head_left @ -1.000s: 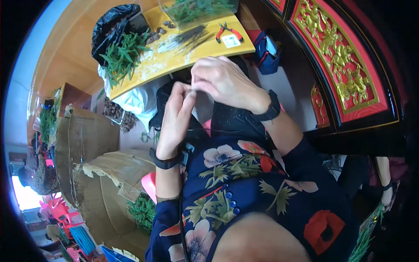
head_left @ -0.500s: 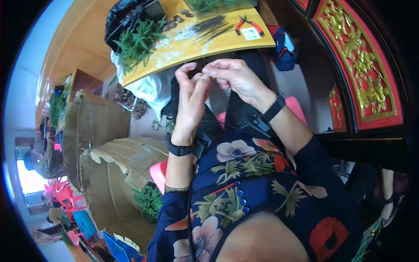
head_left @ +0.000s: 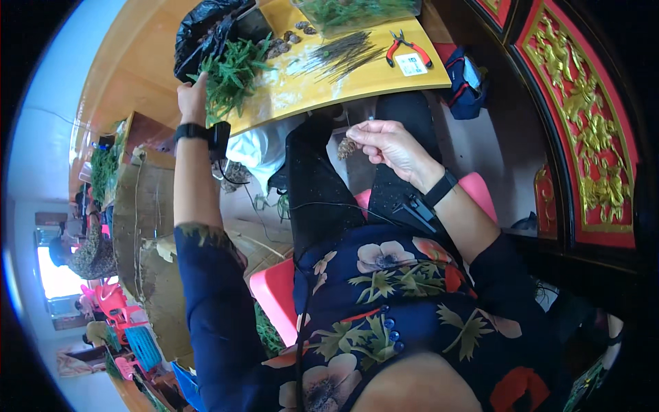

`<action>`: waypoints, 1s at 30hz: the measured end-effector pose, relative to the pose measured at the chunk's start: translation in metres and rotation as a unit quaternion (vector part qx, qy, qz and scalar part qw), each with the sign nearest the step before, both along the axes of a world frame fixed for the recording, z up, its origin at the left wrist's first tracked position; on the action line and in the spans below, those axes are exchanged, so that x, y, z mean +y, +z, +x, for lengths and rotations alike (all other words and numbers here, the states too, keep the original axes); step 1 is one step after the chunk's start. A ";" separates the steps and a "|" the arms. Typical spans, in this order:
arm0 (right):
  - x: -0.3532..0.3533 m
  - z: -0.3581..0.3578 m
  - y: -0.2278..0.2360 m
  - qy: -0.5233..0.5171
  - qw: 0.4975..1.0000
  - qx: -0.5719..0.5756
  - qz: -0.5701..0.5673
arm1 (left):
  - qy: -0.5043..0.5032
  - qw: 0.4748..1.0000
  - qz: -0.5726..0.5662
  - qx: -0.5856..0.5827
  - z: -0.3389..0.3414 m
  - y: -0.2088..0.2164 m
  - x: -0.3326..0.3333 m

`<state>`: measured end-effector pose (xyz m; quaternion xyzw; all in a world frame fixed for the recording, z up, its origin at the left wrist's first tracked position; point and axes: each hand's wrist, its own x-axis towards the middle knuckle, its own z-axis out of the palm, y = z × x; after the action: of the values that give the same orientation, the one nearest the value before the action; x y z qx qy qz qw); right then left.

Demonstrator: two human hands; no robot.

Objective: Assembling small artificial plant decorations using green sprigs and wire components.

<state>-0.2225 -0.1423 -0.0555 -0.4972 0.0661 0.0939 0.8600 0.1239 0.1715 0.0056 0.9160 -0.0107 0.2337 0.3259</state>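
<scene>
My right hand (head_left: 392, 145) is over my lap, its thumb and fingers pinched on a small brown pine cone (head_left: 346, 148) that hangs below the fingertips. At the table's left edge, my left hand (head_left: 193, 100) is against a heap of green artificial fir sprigs (head_left: 233, 79). Its fingers look curled at the edge of the greenery, and the leaves hide part of them. Several more pine cones (head_left: 278, 48) lie just beyond the heap. Dark thin wire stems (head_left: 343, 55) are spread across the middle of the yellow table (head_left: 322, 96).
Red-handled pliers (head_left: 408, 51) rest beside a white label card (head_left: 411, 64) at the table's right. A clear bin of greenery (head_left: 357, 14) and a black plastic bag (head_left: 199, 41) stand at the back. Cardboard (head_left: 147, 226) is at my left; a carved red-and-gold panel (head_left: 580, 117) at my right.
My left hand has left my right hand and gone up and left to the green sprigs. My right hand has moved slightly right and down; the pine cone in it now shows.
</scene>
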 end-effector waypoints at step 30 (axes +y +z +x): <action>-0.015 -0.020 0.094 -0.094 0.976 -0.170 -0.095 | -0.304 0.703 -0.609 0.204 -0.272 0.057 -0.138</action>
<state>-0.2428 -0.1575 0.0383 -0.5772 -0.0254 -0.0798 0.8123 -0.1483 0.0330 0.0630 0.4905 -0.0773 -0.1155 0.8603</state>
